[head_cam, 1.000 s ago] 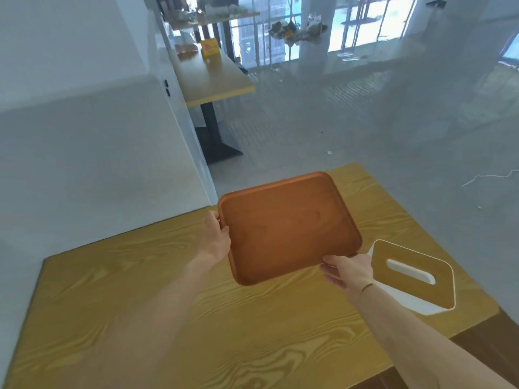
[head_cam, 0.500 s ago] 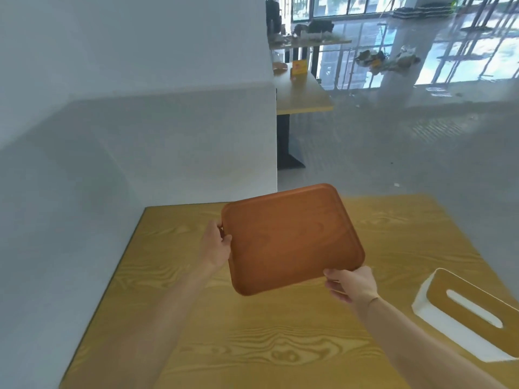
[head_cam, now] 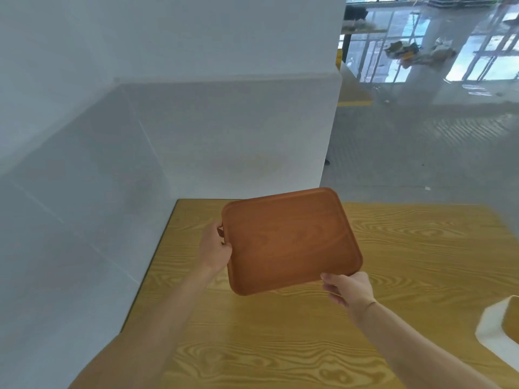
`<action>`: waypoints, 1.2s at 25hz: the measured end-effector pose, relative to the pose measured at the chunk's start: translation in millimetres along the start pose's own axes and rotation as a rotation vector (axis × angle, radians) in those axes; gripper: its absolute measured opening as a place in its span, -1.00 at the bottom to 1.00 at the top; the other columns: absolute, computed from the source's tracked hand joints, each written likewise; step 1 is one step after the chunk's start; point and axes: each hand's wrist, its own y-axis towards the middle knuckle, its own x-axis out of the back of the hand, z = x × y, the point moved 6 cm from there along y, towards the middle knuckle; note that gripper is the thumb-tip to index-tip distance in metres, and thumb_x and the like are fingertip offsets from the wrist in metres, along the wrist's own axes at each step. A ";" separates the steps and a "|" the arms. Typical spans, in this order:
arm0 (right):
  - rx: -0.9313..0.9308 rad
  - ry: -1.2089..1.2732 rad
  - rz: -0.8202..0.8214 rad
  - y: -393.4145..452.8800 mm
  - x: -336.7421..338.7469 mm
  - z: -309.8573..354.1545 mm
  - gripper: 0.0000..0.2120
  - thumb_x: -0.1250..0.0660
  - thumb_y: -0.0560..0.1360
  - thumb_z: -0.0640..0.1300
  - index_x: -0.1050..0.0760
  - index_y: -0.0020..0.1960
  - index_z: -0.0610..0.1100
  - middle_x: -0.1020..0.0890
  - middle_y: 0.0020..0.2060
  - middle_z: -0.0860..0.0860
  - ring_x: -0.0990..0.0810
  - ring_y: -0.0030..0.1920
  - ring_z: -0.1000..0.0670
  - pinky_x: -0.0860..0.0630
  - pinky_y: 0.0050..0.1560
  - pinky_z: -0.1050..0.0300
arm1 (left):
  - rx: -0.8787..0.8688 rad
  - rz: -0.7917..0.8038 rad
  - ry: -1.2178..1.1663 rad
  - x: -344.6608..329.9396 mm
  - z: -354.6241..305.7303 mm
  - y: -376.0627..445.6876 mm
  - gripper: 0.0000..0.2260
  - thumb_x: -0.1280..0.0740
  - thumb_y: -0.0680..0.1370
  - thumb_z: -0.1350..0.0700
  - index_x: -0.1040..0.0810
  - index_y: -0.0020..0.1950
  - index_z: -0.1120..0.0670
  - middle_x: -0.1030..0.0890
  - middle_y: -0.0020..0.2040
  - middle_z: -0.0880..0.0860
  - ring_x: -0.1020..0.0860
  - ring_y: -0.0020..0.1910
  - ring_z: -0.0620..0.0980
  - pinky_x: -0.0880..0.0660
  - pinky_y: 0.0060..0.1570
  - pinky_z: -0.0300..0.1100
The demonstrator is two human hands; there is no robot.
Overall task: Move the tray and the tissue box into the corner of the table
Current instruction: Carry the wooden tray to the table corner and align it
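Observation:
A brown wooden tray with rounded corners hangs tilted above the yellow wood-grain table, close to its far left corner. My left hand grips the tray's left edge. My right hand holds its near right corner. The tissue box, white with a wooden top, stands on the table at the right border, partly cut off by the frame.
White walls meet at the table's far left corner and run along its left and back edges. Beyond the table's far right lies grey floor. Another table and windows show in the distance.
Both hands carried the tray leftward toward the walled corner. The view swung left with it, so the tissue box slid to the right border.

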 end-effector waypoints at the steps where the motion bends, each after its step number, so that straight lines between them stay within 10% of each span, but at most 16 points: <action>1: -0.015 -0.004 -0.006 3.8 -11.6 -2.2 -0.50 -0.61 0.36 -0.25 -0.51 0.22 -0.34 -0.74 -0.10 -0.20 -0.75 -0.11 -0.12 -0.70 -0.03 -0.10 | 0.002 0.024 0.005 3.4 8.1 8.8 -0.57 -0.36 0.51 0.32 -0.42 0.35 0.05 -0.49 0.13 0.03 -0.56 -0.07 -0.05 -0.46 -0.21 -0.25; 10: -0.126 -0.047 -0.118 32.7 -62.1 -28.9 -0.70 -0.58 0.38 -0.26 -0.63 0.04 -0.36 -0.67 -0.35 -0.10 -0.63 -0.35 -0.05 -0.43 -0.53 0.21 | 0.001 0.243 0.045 -15.0 62.2 79.2 -0.60 -0.35 0.51 0.31 -0.48 0.30 0.00 -0.45 0.17 0.06 -0.57 -0.08 -0.04 -0.49 -0.24 -0.35; 17: -0.197 -0.005 -0.148 79.2 -73.6 -47.9 -0.78 -0.58 0.39 -0.27 -0.67 -0.04 -0.37 -0.72 -0.28 -0.14 -0.69 -0.24 -0.09 -0.50 -0.33 0.11 | 0.009 0.340 0.180 -66.9 83.2 134.2 -0.53 -0.26 0.56 0.31 -0.39 0.45 0.03 -0.37 0.29 0.09 -0.52 0.13 0.05 -0.53 0.22 0.06; 30: -0.291 -0.084 -0.216 147.7 -71.6 -58.3 -0.58 -0.58 0.39 -0.16 -0.56 0.17 -0.29 -0.74 -0.21 -0.24 -0.59 -0.47 -0.02 -0.44 -0.53 0.18 | 0.003 0.359 0.294 -130.5 101.4 184.0 -0.56 -0.23 0.52 0.39 -0.42 0.36 0.05 -0.35 0.17 0.05 -0.43 -0.11 -0.20 -0.38 0.08 -0.19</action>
